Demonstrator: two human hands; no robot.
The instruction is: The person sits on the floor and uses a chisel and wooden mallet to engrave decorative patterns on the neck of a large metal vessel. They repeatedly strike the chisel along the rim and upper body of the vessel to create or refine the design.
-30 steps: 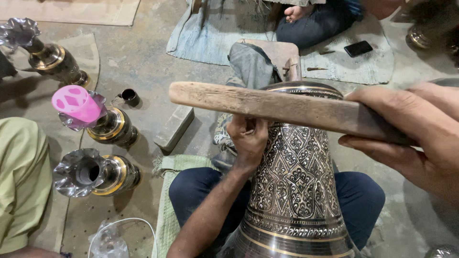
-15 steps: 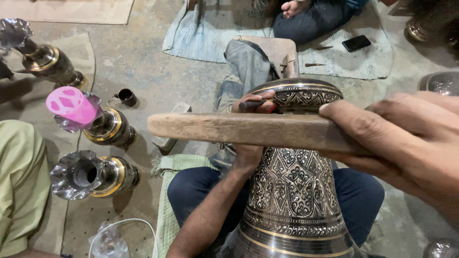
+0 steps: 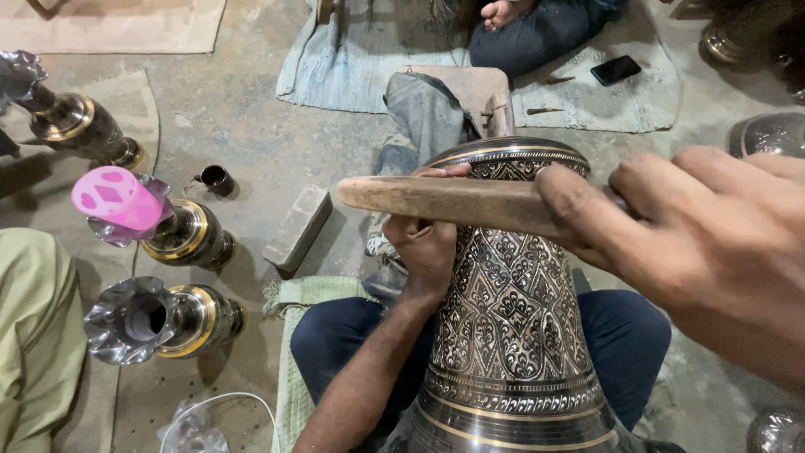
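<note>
Bare floor [image 3: 251, 134] lies open left of the engraved vase [image 3: 511, 319]; a brick [image 3: 298, 228] interrupts it.

Bare hands [image 3: 428, 243], seemingly dark-blue trousers [image 3: 335, 344]

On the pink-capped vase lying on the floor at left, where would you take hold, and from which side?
Probably at the brass-banded neck, just behind the flared mouth. The vase lies on its side, pink cap pointing left, so the narrow neck is open from above. Come straight down with the grip across the neck; the body widens to the right and the fluted rim looks awkward to pinch.
</note>
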